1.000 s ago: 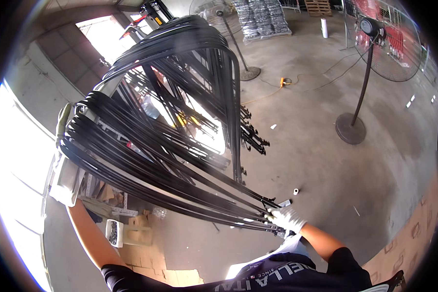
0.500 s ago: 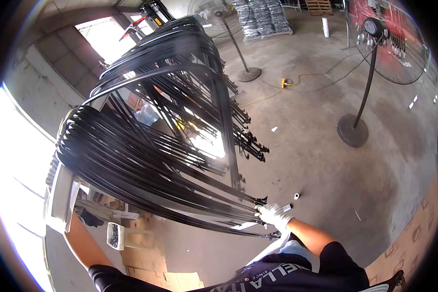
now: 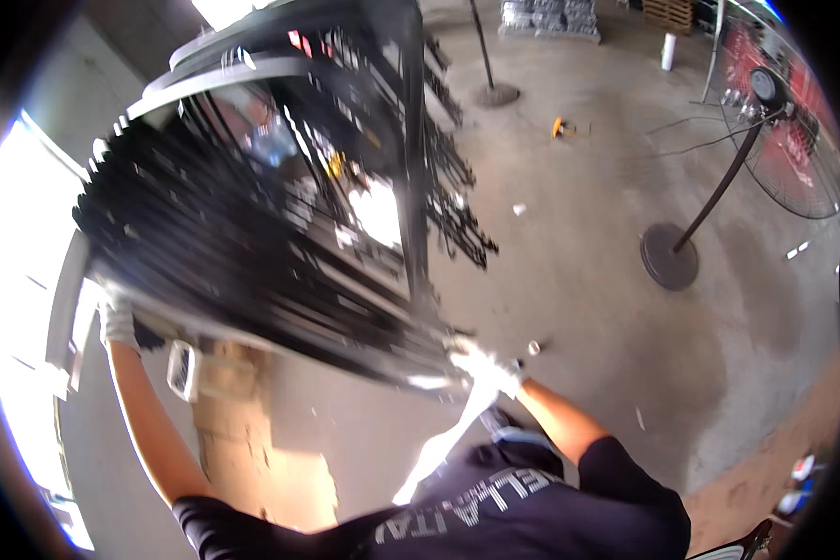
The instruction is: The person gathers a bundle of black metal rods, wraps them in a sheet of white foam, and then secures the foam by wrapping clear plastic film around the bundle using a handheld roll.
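Observation:
Many bent black metal tubes (image 3: pixel 233 252) hang side by side in a thick bundle, smeared by motion. My right hand (image 3: pixel 485 366), in a white glove, is closed at the lower tube ends; blur hides exactly how many it grips. A long white strip (image 3: pixel 439 448) runs down from beside that hand toward my body; its material is not plain. At the bundle's left bend my left hand (image 3: pixel 116 322), also white-gloved, reaches up beneath the tubes. Its fingers are lost in glare and behind the tubes. A pale upright panel (image 3: pixel 65 308) stands just left of it.
More black tubes (image 3: pixel 448 159) hang behind the bundle. A pedestal fan's round base (image 3: pixel 669 257) stands on the concrete floor at right, a second stand's base (image 3: pixel 497 95) farther back. Flattened cardboard (image 3: pixel 261 457) and a white bin (image 3: pixel 183 370) lie below left.
My view has shifted and blurred. My left hand, hidden before behind the pale panel, now shows its glove at the bend. My right hand stays by the tube ends; the white strip shows longer.

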### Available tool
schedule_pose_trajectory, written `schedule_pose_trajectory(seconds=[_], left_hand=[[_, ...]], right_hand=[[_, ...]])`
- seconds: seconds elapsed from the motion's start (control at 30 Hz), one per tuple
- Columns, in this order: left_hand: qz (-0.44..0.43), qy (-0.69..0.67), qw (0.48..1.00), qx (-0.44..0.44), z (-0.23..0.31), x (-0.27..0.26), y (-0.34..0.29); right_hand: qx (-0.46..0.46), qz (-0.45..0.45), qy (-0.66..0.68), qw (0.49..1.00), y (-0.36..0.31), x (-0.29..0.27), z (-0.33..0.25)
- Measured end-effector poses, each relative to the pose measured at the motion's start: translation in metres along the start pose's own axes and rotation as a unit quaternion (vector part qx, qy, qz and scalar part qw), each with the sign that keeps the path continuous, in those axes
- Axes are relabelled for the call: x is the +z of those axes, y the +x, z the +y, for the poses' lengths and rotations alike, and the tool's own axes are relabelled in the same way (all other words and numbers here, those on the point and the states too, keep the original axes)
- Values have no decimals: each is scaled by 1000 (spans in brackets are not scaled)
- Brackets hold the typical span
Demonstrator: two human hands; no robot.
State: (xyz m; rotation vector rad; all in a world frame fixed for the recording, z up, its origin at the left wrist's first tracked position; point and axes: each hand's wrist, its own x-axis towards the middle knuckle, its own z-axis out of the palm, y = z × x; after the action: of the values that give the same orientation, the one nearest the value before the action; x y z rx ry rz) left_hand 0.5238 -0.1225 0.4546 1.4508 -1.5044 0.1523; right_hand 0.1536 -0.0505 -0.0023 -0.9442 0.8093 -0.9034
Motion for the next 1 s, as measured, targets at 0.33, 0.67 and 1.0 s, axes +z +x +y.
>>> schedule_pose_trajectory(seconds=[0.33, 0.67, 1.0], left_hand=[[175, -65, 981, 54, 34, -12, -226], [-163, -146, 896, -386, 63, 164, -499], [-147, -224, 599, -755, 128, 131, -719]], right_hand=[[-31, -8, -88, 996, 23, -3, -18], [-6, -3, -92, 996, 20, -63, -30], [436, -334, -336, 766, -133, -40, 91]])
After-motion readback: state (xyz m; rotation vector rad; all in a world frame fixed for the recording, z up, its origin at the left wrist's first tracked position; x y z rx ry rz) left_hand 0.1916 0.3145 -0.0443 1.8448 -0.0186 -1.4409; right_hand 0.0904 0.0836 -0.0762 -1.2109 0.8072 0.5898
